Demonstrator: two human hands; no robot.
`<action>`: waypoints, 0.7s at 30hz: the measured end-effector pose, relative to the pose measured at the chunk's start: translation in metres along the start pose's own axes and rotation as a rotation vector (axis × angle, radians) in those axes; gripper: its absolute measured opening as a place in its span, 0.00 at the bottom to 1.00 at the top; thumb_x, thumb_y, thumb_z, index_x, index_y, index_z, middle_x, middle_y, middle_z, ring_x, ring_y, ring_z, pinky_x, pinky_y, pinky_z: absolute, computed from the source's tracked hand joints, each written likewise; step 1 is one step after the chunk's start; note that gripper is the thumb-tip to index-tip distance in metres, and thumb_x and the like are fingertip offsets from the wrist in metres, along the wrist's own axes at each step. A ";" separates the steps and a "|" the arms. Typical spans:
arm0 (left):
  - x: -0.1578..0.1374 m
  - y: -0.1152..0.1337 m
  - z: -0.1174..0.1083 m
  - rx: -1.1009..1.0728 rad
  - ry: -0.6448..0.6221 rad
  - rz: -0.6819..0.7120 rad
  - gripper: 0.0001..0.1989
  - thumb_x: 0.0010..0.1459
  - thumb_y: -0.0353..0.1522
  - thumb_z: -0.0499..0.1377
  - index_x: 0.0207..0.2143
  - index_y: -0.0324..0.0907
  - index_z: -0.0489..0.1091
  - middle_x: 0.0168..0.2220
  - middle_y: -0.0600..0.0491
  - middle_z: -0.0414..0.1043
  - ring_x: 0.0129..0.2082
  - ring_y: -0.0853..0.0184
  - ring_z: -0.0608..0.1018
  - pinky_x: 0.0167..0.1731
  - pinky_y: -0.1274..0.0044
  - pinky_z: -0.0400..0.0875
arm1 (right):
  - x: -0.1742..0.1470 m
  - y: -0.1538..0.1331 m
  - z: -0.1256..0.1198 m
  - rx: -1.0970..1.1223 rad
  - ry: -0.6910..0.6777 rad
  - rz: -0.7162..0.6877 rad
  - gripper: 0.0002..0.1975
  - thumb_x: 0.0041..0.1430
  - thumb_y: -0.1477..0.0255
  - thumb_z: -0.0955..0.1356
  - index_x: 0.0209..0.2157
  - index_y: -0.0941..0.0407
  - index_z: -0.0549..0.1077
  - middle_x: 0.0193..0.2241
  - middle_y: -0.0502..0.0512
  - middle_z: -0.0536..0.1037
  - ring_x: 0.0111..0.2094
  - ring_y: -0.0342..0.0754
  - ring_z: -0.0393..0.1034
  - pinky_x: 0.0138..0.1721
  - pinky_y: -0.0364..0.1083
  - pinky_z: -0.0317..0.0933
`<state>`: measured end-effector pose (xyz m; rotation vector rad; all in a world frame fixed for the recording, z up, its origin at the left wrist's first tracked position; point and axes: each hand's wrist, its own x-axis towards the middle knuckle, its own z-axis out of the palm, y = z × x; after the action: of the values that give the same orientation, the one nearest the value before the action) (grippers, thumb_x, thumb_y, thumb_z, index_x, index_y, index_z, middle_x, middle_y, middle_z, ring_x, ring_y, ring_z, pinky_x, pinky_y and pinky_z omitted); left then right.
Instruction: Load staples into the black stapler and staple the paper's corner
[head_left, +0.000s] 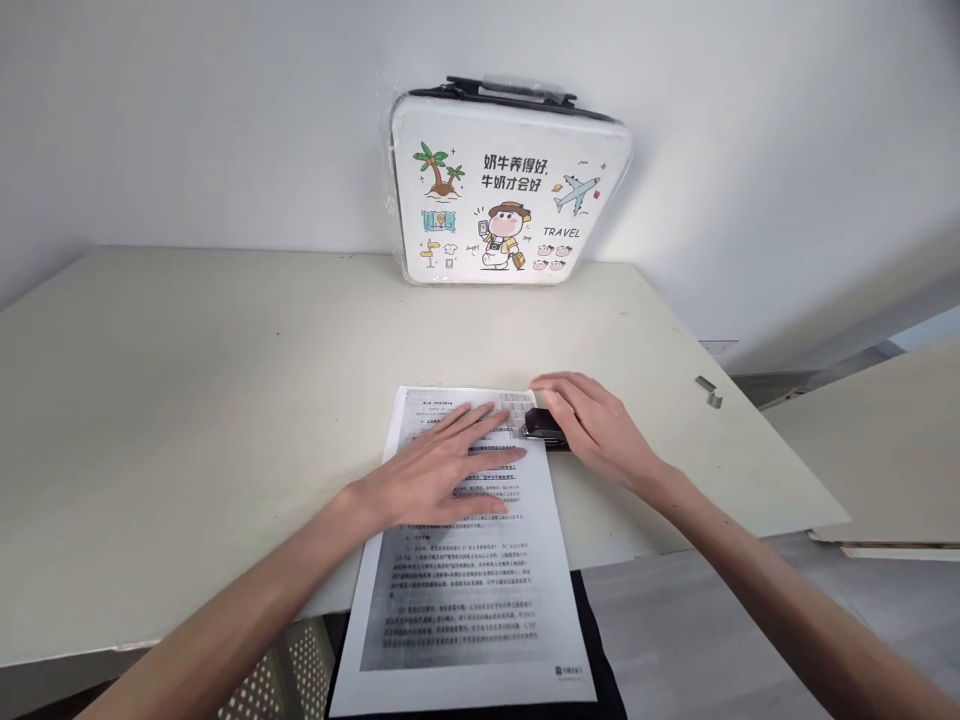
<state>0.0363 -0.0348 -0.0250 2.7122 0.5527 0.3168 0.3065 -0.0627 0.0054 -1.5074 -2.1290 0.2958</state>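
Note:
A printed sheet of paper lies on the table, its lower part reaching past the front edge. Flat on its upper half rests my left hand, fingers spread. My right hand is wrapped round a black stapler at the sheet's upper right edge. The stapler's front end overlaps the paper; its rear is hidden under my fingers. Whether the sheet is one page or a stack, I cannot tell.
A white case with cartoon prints and a black handle stands at the back of the pale table, by the wall. Small metal staple strips lie at the right. Another pale surface is farther right.

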 end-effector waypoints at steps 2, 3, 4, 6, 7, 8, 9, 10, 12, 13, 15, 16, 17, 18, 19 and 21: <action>-0.003 -0.001 -0.003 -0.001 -0.004 -0.011 0.33 0.70 0.53 0.57 0.72 0.54 0.61 0.78 0.53 0.37 0.77 0.51 0.46 0.75 0.56 0.44 | -0.016 0.014 -0.003 -0.005 -0.058 -0.044 0.18 0.76 0.60 0.58 0.52 0.51 0.74 0.52 0.59 0.81 0.52 0.56 0.75 0.55 0.56 0.68; -0.004 -0.002 -0.004 -0.005 -0.004 -0.014 0.33 0.70 0.53 0.57 0.72 0.55 0.61 0.78 0.54 0.37 0.77 0.51 0.47 0.75 0.56 0.44 | -0.024 0.022 -0.004 -0.009 -0.073 -0.045 0.17 0.75 0.58 0.60 0.52 0.51 0.74 0.51 0.59 0.81 0.51 0.56 0.76 0.53 0.56 0.69; -0.005 -0.003 -0.005 -0.010 -0.004 -0.016 0.33 0.69 0.53 0.57 0.72 0.56 0.60 0.78 0.55 0.37 0.77 0.51 0.47 0.75 0.56 0.44 | -0.031 0.030 -0.003 -0.011 -0.070 -0.037 0.17 0.74 0.56 0.62 0.52 0.51 0.73 0.49 0.59 0.81 0.49 0.57 0.76 0.51 0.56 0.70; -0.006 -0.005 -0.007 -0.016 -0.003 -0.021 0.33 0.69 0.54 0.58 0.72 0.57 0.60 0.78 0.56 0.36 0.77 0.51 0.48 0.75 0.56 0.44 | -0.044 0.044 -0.001 0.007 -0.033 -0.001 0.18 0.71 0.54 0.65 0.52 0.52 0.73 0.46 0.59 0.82 0.45 0.57 0.77 0.46 0.55 0.72; -0.006 -0.005 -0.008 -0.012 -0.006 -0.025 0.33 0.69 0.54 0.57 0.72 0.58 0.60 0.78 0.56 0.37 0.77 0.51 0.48 0.75 0.56 0.44 | -0.049 0.050 0.000 0.021 -0.010 0.023 0.19 0.71 0.53 0.66 0.52 0.52 0.73 0.45 0.59 0.82 0.44 0.56 0.77 0.44 0.55 0.72; -0.006 -0.005 -0.010 -0.003 -0.008 -0.028 0.33 0.69 0.54 0.57 0.72 0.58 0.60 0.78 0.57 0.37 0.77 0.51 0.47 0.75 0.57 0.44 | -0.054 0.054 0.000 0.036 0.012 0.049 0.19 0.70 0.53 0.66 0.51 0.52 0.73 0.45 0.59 0.82 0.43 0.56 0.77 0.42 0.54 0.72; -0.008 -0.004 -0.012 0.011 -0.012 -0.033 0.32 0.69 0.53 0.57 0.72 0.58 0.60 0.78 0.57 0.37 0.77 0.51 0.47 0.75 0.56 0.44 | -0.059 0.058 0.000 0.050 0.033 0.075 0.19 0.70 0.52 0.67 0.51 0.52 0.73 0.45 0.59 0.82 0.43 0.56 0.77 0.40 0.53 0.73; -0.010 -0.003 -0.014 0.028 -0.013 -0.040 0.32 0.70 0.53 0.56 0.72 0.58 0.59 0.78 0.57 0.38 0.77 0.51 0.47 0.75 0.56 0.44 | -0.063 0.061 0.000 0.058 0.054 0.100 0.20 0.70 0.52 0.67 0.51 0.52 0.73 0.45 0.59 0.81 0.43 0.55 0.77 0.39 0.52 0.72; -0.020 0.002 -0.019 0.068 0.001 -0.072 0.32 0.71 0.52 0.55 0.73 0.58 0.57 0.78 0.57 0.40 0.77 0.51 0.47 0.75 0.55 0.46 | -0.071 0.065 -0.002 0.067 0.102 0.138 0.20 0.69 0.52 0.68 0.52 0.52 0.74 0.46 0.59 0.81 0.42 0.55 0.77 0.38 0.51 0.72; -0.027 0.006 -0.022 0.088 0.013 -0.098 0.32 0.72 0.51 0.55 0.74 0.58 0.55 0.78 0.57 0.41 0.77 0.52 0.48 0.74 0.55 0.47 | -0.075 0.066 -0.003 0.072 0.130 0.154 0.20 0.69 0.52 0.68 0.52 0.52 0.74 0.45 0.59 0.82 0.42 0.55 0.77 0.37 0.50 0.72; -0.048 0.013 -0.028 0.121 0.036 -0.158 0.33 0.73 0.49 0.54 0.75 0.59 0.50 0.78 0.58 0.43 0.77 0.53 0.49 0.74 0.55 0.51 | -0.082 0.069 -0.006 0.080 0.182 0.182 0.20 0.69 0.52 0.68 0.51 0.52 0.75 0.44 0.59 0.82 0.40 0.54 0.77 0.35 0.49 0.72; -0.061 0.016 -0.030 0.133 0.032 -0.189 0.34 0.73 0.49 0.55 0.76 0.60 0.48 0.77 0.58 0.43 0.77 0.53 0.50 0.73 0.54 0.52 | -0.084 0.069 -0.006 0.082 0.205 0.194 0.20 0.69 0.53 0.68 0.51 0.52 0.75 0.43 0.59 0.82 0.39 0.54 0.76 0.32 0.48 0.71; -0.074 0.019 -0.031 0.145 0.030 -0.215 0.35 0.72 0.48 0.56 0.76 0.61 0.46 0.77 0.59 0.44 0.77 0.53 0.50 0.73 0.53 0.53 | -0.087 0.070 -0.006 0.082 0.223 0.202 0.19 0.69 0.53 0.69 0.51 0.53 0.75 0.43 0.59 0.82 0.39 0.53 0.76 0.30 0.48 0.70; -0.087 0.022 -0.032 0.151 0.027 -0.239 0.36 0.72 0.48 0.57 0.76 0.62 0.45 0.77 0.60 0.45 0.76 0.53 0.51 0.73 0.53 0.54 | -0.088 0.070 -0.006 0.080 0.237 0.205 0.19 0.69 0.54 0.68 0.50 0.53 0.75 0.43 0.59 0.81 0.38 0.53 0.76 0.28 0.47 0.68; -0.100 0.024 -0.032 0.155 0.027 -0.254 0.37 0.71 0.49 0.58 0.76 0.64 0.45 0.77 0.61 0.45 0.76 0.52 0.52 0.72 0.52 0.55 | -0.089 0.070 -0.006 0.077 0.249 0.203 0.18 0.70 0.55 0.68 0.50 0.53 0.75 0.43 0.60 0.81 0.38 0.53 0.76 0.25 0.46 0.67; -0.119 0.028 -0.031 0.160 0.028 -0.294 0.40 0.67 0.52 0.60 0.75 0.66 0.45 0.77 0.61 0.45 0.76 0.49 0.53 0.71 0.51 0.58 | -0.089 0.068 -0.006 0.069 0.268 0.179 0.17 0.70 0.56 0.68 0.50 0.53 0.74 0.42 0.60 0.81 0.38 0.53 0.75 0.23 0.46 0.66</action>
<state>-0.0704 -0.0991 -0.0038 2.7262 1.0098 0.2416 0.3874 -0.1214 -0.0453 -1.6023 -1.7641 0.2134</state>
